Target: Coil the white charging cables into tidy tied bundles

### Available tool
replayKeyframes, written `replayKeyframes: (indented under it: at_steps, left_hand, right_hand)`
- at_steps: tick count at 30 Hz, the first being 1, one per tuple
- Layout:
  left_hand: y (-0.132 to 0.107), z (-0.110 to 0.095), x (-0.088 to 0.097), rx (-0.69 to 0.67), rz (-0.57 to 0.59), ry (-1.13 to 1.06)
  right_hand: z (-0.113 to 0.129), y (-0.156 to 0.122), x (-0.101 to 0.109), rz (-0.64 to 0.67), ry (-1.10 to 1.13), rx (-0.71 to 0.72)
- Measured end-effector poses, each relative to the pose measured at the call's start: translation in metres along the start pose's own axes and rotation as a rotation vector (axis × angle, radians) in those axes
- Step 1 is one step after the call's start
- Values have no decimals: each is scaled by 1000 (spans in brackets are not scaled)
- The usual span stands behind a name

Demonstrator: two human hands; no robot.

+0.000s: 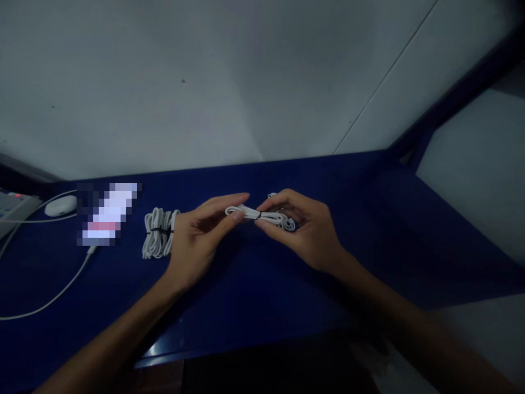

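Note:
A coiled white cable (262, 216) with a dark tie around its middle hangs just above the blue table (254, 295), held between both my hands. My right hand (305, 230) pinches it at the tie, fingers closed over the right half of the coil. My left hand (200, 235) grips the left end of the coil between thumb and fingers, index finger stretched over the top. A second tied bundle of white cable (158, 232) lies on the table just left of my left hand.
At the far left lie a white mouse (60, 205), a blurred-out object (107, 214) and a thin white cord (49, 298) trailing toward the front edge. Part of a grey device (10, 207) shows at the left border. A white wall stands behind the table.

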State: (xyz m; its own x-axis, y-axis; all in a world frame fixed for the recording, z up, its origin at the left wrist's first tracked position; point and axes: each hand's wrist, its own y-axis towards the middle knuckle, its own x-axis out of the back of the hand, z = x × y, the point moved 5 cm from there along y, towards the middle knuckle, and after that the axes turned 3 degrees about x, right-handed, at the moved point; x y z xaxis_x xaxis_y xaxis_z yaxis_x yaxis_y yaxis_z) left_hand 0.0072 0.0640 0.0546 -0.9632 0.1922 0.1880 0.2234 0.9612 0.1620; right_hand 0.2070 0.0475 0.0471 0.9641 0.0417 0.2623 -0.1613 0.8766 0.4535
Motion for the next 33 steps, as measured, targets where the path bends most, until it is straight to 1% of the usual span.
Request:
replayKeyframes:
  at_steps: [2, 4, 9, 12, 15, 18, 20, 24, 26, 28, 30, 33]
  left_hand:
    - [0, -1, 1, -48, -6, 2]
    - [0, 0, 0, -60, 4, -24]
    - [1, 5, -2, 2, 47, -160]
    - [1, 6, -4, 18, 51, -222]
    - [0, 9, -7, 34, 40, -241]
    - [-1, 10, -7, 24, 5, -196]
    - [-2, 10, -7, 9, 1, -161]
    - [-3, 7, -9, 22, 68, -165]
    - [-3, 5, -10, 2, 99, -153]
    - [-3, 3, -9, -26, 98, -115]
    - [-2, 3, -7, -40, 67, -79]
    - [-1, 7, -6, -22, 41, -73]
  right_hand:
    - [-3, 2, -2, 31, 118, -88]
    - [-8, 4, -3, 48, 229, -188]
    - [-25, 2, -7, 121, 444, -412]
    - [-29, -1, -11, 177, 541, -491]
    - [-25, -3, -15, 245, 538, -481]
    - [-22, -3, -17, 256, 493, -430]
    - [-21, -4, -19, 264, 491, -420]
    - [-23, -6, -23, 292, 535, -454]
    - [-24, -6, -25, 325, 548, -465]
    - [-24, -6, -26, 349, 547, -472]
    - [-25, -4, -21, 317, 510, -472]
    - [-27, 4, -5, 174, 417, -452]
